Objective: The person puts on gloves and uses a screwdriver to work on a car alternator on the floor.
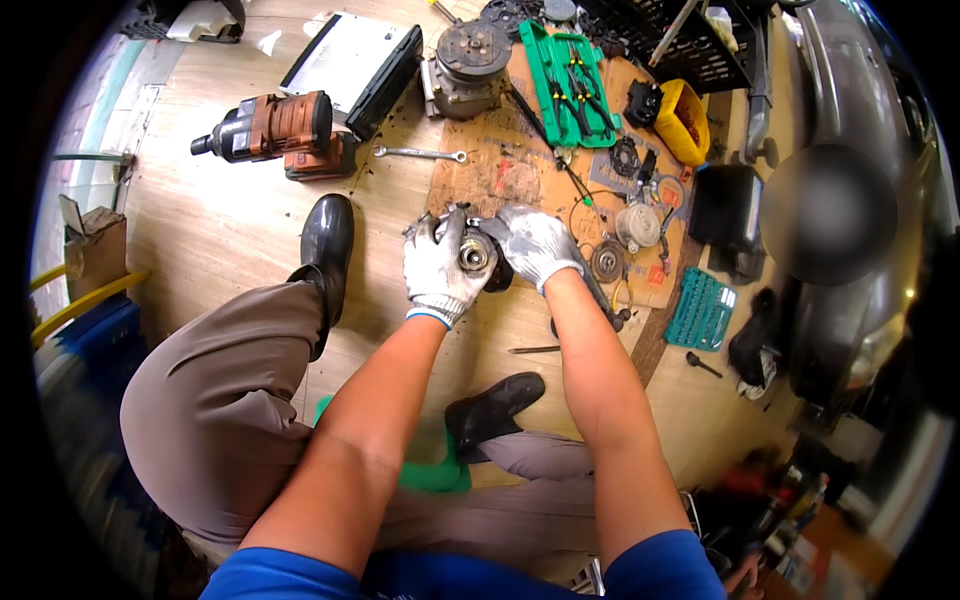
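Okay, round metal part (473, 258) sits between the two gloved hands, low and forward of the person, near the cardboard's (470, 178) close edge; its ringed bore faces up toward the head; whether it rests on the floor (385, 245) or hangs just above, can't tell; left hand (435, 262) is on its left flank, fingers bent around the far-left rim, thumb side toward the bore, so it reads as a closed grip on the part; right hand (538, 243) comes in from the right and slightly beyond, fingers curled and pointing left at the part's upper-right edge; knuckles hide the tips, so can't tell how far open they are or whether anything is pinched; key relation: the part lies directly left and a bit nearer the person from the right fingers, and under the left palm's inner side, left hand the nearer of the two; its bore axis runs roughly up toward the viewer, depth below the face hidden, so no clear long axis; around it: combination wrench (420, 154) lying crosswise beyond the left hand, orange-and-black power tool (270, 130) farther left, metal housing (468, 65) beyond, green plier case (567, 85) ahead to the right, pale round part (637, 228) and pulley-like disc (607, 262) right of the right hand.
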Available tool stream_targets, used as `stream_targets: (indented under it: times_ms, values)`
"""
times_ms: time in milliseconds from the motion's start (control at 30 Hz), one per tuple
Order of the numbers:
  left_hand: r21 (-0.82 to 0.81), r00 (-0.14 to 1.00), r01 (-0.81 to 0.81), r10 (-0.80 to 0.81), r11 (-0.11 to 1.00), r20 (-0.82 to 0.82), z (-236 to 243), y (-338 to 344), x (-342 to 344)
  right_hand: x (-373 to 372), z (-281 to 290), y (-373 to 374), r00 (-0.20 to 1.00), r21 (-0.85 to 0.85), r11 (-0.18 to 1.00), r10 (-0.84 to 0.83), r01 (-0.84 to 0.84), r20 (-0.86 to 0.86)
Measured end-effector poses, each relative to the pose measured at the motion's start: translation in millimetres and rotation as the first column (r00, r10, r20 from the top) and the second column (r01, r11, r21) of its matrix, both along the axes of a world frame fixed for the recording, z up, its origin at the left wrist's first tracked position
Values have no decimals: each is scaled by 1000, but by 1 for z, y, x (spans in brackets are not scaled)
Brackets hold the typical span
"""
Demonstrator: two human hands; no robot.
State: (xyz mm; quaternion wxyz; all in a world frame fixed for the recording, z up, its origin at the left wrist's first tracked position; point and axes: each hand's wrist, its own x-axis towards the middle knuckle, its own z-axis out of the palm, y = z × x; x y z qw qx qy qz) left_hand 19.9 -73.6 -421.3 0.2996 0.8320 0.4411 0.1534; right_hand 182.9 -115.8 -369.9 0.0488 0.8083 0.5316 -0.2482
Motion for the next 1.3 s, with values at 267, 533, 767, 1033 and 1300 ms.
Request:
stream_targets:
  times_ms: [267,533,767,1033,1300]
  values:
    - [-27,1000,1,-1,1000,1,-2,0,-2,-11,-8,-5,988,87,984,-152,154,-27]
    - [-37,1000,23,-23,999,-13,-3,1,-2,-9,-25,-15,1000,108,994,-23,24,-11]
    - [-34,999,-1,0,999,-40,5,2,-7,22,9,-6,924,382,853,-262,356,-277]
    - [-26,1000,1,-1,1000,-20,9,-1,-4,22,-29,-83,989,151,978,-137,143,-49]
    - [-30,1000,14,-15,999,-25,10,0,-2,26,-45,-79,999,165,986,32,-33,11]
